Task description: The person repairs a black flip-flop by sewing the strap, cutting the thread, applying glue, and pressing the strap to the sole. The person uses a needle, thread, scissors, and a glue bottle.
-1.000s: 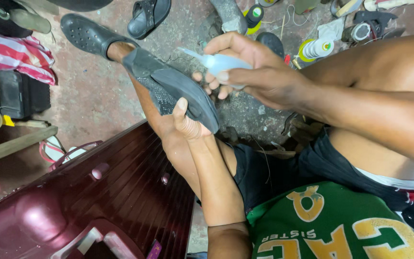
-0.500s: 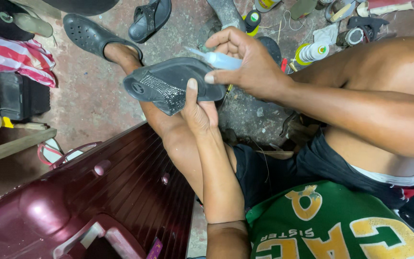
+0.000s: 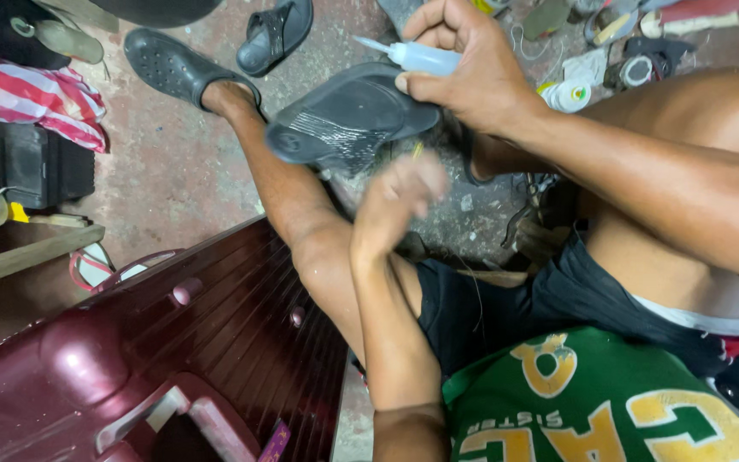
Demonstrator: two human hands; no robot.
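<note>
I hold a glue bottle over a dark shoe sole.

My right hand [image 3: 472,73] has its fingers clamped on the small bottle [image 3: 416,58], nozzle pointing left above the sole [image 3: 348,120]. My left hand [image 3: 395,201] is blurred just below the sole; I cannot tell how its fingers stand.

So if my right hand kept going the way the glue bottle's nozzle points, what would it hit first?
The right hand aims the small squeeze bottle leftward; beyond its tip, probably the dark sandal on the floor, though depth is unclear and it may pass above it.
</note>
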